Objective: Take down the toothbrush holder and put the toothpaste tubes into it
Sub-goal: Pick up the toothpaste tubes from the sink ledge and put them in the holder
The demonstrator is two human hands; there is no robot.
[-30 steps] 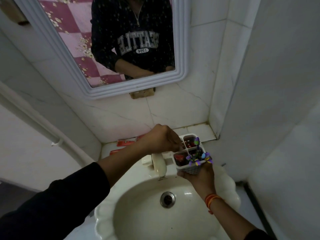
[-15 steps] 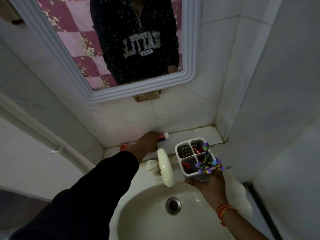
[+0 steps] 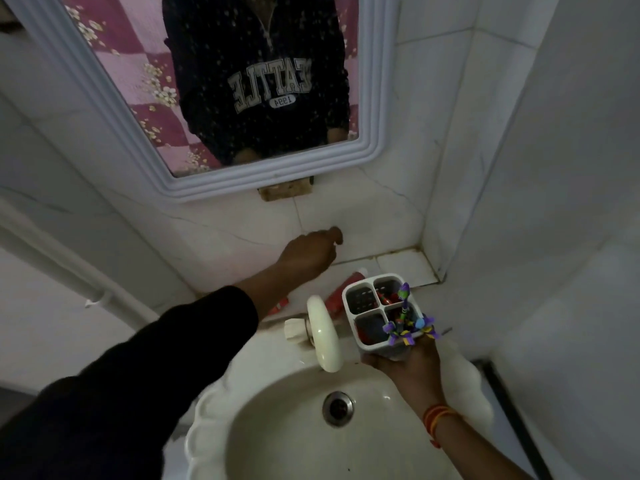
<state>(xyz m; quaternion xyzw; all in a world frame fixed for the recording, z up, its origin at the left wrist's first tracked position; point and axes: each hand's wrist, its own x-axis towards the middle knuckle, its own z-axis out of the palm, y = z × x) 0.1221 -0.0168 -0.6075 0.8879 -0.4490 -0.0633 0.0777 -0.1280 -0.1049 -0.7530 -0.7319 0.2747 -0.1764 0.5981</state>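
Lifted off the ledge since the earlier frame, the left hand (image 3: 308,252) is being held above the red toothpaste tube (image 3: 341,294), fingers loosely curled and gripping nothing. The white toothbrush holder (image 3: 381,318) (four compartments, a purple toothbrush (image 3: 403,320) in one) is being gripped from below by the right hand (image 3: 412,368), over the sink (image 3: 311,438).

White four-compartment holder (image 3: 381,313) upright; red tube (image 3: 341,292) behind.
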